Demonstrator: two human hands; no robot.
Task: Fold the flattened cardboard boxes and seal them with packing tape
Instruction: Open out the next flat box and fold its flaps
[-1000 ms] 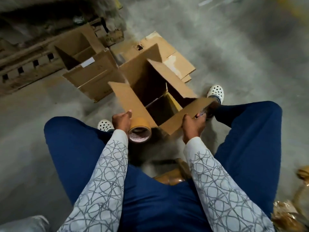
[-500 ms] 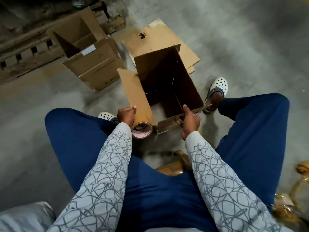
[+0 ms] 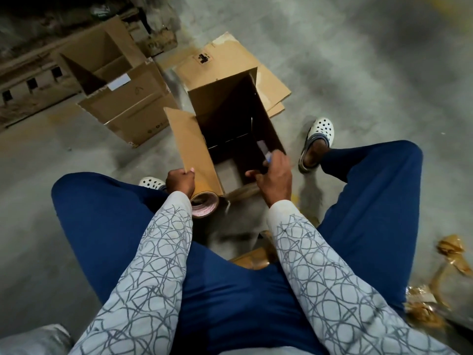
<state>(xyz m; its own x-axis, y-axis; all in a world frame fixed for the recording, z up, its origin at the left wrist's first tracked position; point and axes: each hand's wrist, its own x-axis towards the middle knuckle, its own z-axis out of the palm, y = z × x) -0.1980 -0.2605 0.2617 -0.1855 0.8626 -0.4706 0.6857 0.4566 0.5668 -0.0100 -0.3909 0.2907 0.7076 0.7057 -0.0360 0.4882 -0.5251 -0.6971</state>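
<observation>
An open brown cardboard box (image 3: 225,98) stands on the floor between my knees, its dark inside facing me. Its left flap (image 3: 190,144) sticks up and outward. My left hand (image 3: 180,181) pinches the near corner of that flap and also holds a roll of brown packing tape (image 3: 204,207) just below it. My right hand (image 3: 275,175) hovers over the box's near edge, closed around a small blue tool (image 3: 263,151) that points into the box. The near flap is hidden under my right hand.
Flattened cardboard (image 3: 230,57) lies behind the box. Another open box (image 3: 122,98) lies on its side at the left, beside a wooden pallet (image 3: 28,80). Crumpled brown tape (image 3: 435,283) litters the floor at the right. My feet flank the box.
The box has swung upright with its mouth toward me. My right hand let go of the near flap and moved over the opening. My left hand stayed on the left flap with the tape.
</observation>
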